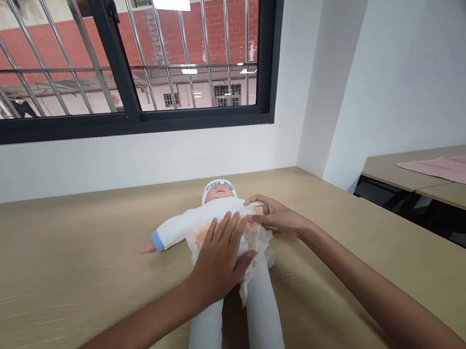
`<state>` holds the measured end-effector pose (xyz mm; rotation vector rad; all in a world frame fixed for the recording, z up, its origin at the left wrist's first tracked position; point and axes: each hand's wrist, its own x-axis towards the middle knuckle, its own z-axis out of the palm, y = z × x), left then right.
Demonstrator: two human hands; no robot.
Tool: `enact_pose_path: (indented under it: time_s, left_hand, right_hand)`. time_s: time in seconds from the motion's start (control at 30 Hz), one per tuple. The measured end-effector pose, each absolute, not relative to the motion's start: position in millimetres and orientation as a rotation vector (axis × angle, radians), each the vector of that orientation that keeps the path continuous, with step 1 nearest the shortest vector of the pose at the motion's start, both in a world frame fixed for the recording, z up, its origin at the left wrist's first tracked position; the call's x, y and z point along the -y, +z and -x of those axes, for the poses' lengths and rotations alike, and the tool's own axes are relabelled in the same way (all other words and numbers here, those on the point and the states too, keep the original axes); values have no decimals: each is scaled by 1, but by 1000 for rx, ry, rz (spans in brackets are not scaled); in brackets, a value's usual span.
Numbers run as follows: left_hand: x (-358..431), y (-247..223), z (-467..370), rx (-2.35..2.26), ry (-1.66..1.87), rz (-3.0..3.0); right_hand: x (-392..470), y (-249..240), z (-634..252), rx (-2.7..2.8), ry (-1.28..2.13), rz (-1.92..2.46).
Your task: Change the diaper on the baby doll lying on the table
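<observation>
A baby doll (222, 205) in white clothes and a "Happy Baby" cap lies on its back, head away from me, legs toward me. A thin whitish diaper (263, 245) with an orange-yellow print wraps its middle, its loose edges crumpled between and beside the legs. My left hand (221, 250) lies flat across the diaper's front, fingers stretched out and pressing on it. At the doll's side on the right, my right hand (275, 215) pinches the diaper's upper edge between thumb and fingers. The doll's arm on that side is mostly hidden behind this hand.
The doll lies on a wide wood-coloured table (80, 286) against a white wall. Above it is a dark-framed window (203, 115) with metal bars. On the right, across a dark gap, a second surface carries a pink cloth (464, 170).
</observation>
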<state>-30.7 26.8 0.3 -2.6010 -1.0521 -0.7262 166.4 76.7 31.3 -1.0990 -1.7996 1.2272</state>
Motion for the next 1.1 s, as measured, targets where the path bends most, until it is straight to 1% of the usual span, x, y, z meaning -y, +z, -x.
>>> enact_pose_path:
  time_s: [0.17, 0.37, 0.47, 0.63, 0.77, 0.8, 0.87, 0.97, 1.1]
  left_hand:
    - [-25, 3, 31, 1005, -660, 2635]
    - [-25, 3, 32, 914, -590, 2684]
    - [-24, 1, 32, 923, -591, 2668]
    - [-24, -1, 31, 931, -596, 2596]
    - [-23, -1, 31, 949, -578, 2596]
    - [-23, -1, 30, 957, -589, 2594]
    - [-23, -2, 30, 980, -612, 2592]
    - [-23, -4, 30, 1001, -619, 2600]
    - [-23, -4, 30, 982, -640, 2591]
  right_hand:
    - [-83, 19, -164, 1677, 1203, 1025]
    - [-97, -3, -164, 1418, 1386, 1094]
    - [-97, -2, -163, 1369, 1432, 1100]
    - [-91, 20, -181, 1610, 1312, 1245]
    - [-90, 31, -208, 2120, 1177, 1321]
    - [-90, 30, -211, 2285, 1208, 1337]
    - [-90, 24, -210, 2494, 1384, 1359]
    - [-91, 9, -197, 2481, 1614, 1361]
    - [-94, 3, -190, 2393, 1640, 1280]
